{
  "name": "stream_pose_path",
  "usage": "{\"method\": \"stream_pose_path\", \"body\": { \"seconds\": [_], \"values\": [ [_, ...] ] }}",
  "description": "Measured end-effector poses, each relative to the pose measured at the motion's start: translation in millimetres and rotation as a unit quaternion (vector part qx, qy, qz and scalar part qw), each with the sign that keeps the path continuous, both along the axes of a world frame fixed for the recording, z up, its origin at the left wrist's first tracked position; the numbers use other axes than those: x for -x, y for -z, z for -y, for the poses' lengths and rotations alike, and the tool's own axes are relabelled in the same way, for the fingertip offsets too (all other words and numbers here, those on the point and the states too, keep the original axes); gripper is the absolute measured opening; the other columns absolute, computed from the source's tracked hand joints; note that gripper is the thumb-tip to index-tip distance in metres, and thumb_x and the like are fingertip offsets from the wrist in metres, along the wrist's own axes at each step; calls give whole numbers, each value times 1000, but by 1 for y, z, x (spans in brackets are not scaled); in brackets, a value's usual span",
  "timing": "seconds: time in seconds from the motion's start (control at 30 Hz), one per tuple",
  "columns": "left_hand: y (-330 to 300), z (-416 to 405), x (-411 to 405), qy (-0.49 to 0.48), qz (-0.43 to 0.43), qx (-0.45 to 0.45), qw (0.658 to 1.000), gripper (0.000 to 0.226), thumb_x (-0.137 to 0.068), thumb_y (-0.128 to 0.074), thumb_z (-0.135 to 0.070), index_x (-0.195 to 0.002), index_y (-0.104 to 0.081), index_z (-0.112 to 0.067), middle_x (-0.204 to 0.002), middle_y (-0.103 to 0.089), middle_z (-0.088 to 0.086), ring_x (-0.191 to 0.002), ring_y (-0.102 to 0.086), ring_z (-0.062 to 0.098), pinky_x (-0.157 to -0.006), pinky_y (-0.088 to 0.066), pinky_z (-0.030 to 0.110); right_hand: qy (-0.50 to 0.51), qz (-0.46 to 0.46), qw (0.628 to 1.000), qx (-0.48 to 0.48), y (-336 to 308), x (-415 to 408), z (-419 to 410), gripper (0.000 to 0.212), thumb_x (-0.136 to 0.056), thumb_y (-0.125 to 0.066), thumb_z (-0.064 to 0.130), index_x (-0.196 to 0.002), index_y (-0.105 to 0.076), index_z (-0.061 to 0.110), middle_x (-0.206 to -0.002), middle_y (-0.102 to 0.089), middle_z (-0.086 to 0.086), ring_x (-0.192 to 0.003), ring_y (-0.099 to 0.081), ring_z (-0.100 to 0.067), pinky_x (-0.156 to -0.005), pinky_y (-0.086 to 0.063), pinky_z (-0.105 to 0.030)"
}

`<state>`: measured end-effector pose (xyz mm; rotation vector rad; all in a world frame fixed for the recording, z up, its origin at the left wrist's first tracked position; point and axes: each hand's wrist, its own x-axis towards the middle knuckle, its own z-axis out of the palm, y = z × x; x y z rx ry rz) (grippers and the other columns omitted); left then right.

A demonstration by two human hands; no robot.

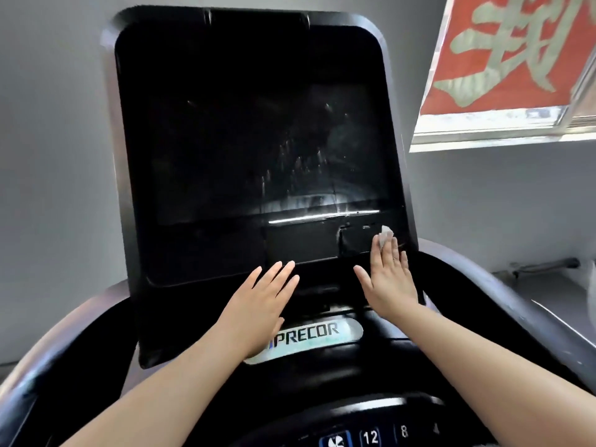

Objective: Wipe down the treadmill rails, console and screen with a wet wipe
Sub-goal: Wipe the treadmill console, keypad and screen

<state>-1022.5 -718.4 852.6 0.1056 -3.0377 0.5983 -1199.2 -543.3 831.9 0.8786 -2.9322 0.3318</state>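
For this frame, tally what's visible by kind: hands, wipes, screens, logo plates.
Hands: 2, left hand flat on the console, right hand pressing the wipe
Wet wipe: 1
Screen: 1
PRECOR logo plate: 1
Total: 5

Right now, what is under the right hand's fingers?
A white wet wipe is pressed flat against the black console panel by the right hand. Only its top edge shows; the rest is covered.
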Motion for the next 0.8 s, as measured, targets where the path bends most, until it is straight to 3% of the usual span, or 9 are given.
{"method": "stream_pose_path", "body": {
  "seconds": [0.13, 0.2, 0.33, 0.4, 0.47, 0.53, 0.63, 0.7, 0.8],
  "values": [
    [6, 20, -3, 16, 17, 10, 1000, 72, -100, -28, -37, -142, 24, -9, -137, 44, 7, -133, 34, 20, -111, 15, 37, -110, -30, 993, -16, 14, -44, 29, 72, -79, 20, 68, -129, 45, 23, -136, 50, 6, -127, 46, -10, -103, 34, -26],
    [10, 27, -1, 24, 20, 7, 999, 72, -100, -26, -35, -139, 28, -9, -132, 49, 6, -124, 42, 18, -107, 21, 37, -149, -40, 988, -28, 18, -55, 43, 72, -81, 18, 67, -133, 42, 23, -141, 45, 9, -132, 40, -9, -104, 33, -25],
    [19, 34, -1, 48, 6, -28, 998, 72, -99, -28, -33, -134, 31, -10, -131, 48, 3, -118, 46, 14, -102, 27, 34, -103, -110, 986, -72, 21, -42, 35, 72, -96, 1, 56, -151, -12, 11, -157, -15, -5, -143, -16, -21, -115, -2, -37],
    [22, 36, 0, 60, -5, -43, 997, 72, -99, -30, -32, -133, 30, -11, -131, 48, 1, -118, 45, 13, -100, 28, 34, -48, -130, 987, -79, 22, -20, 11, 79, -86, 11, 64, -148, 9, 15, -155, 10, -2, -143, 9, -19, -114, 14, -35],
    [25, 38, 2, 57, -1, -45, 997, 74, -98, -31, -32, -134, 30, -12, -130, 48, 1, -118, 45, 13, -101, 28, 33, 38, -69, 992, -99, 13, 2, -14, 75, -85, 12, 63, -141, 28, 17, -149, 31, 3, -132, 34, -11, -111, 24, -36],
    [30, 43, 5, 85, -53, -49, 994, 80, -92, -45, -33, -145, 10, -10, -143, 33, 4, -129, 32, 15, -106, 18, 36, 100, -18, 989, -108, 2, 13, -23, 67, -97, -2, 54, -140, 29, 14, -153, 29, -2, -129, 36, -8, -114, 19, -38],
    [33, 47, 8, 125, -80, -54, 988, 90, -56, -80, -35, -135, -47, -6, -147, -31, 11, -135, -25, 21, -111, -25, 40, 60, 7, 995, -84, 4, -1, -5, 70, -92, 2, 60, -134, 37, 16, -151, 35, -5, -127, 43, -11, -112, 24, -33],
    [36, 52, 8, 149, -106, -55, 982, 90, -48, -84, -29, -129, -53, -4, -141, -41, 10, -130, -37, 19, -111, -30, 39, -36, -43, 997, -56, 17, -24, 19, 77, -81, 15, 66, -137, 37, 17, -149, 37, -5, -132, 43, -13, -110, 27, -28],
    [37, 66, 1, 165, -137, -18, 976, 79, -62, -69, -23, -134, -44, -1, -145, -35, 11, -139, -27, 20, -111, -15, 37, -168, -181, 968, -44, 32, -50, 56, 71, -98, -1, 54, -150, -1, 6, -158, -1, -10, -146, 2, -19, -116, -3, -35]
  ]
}}
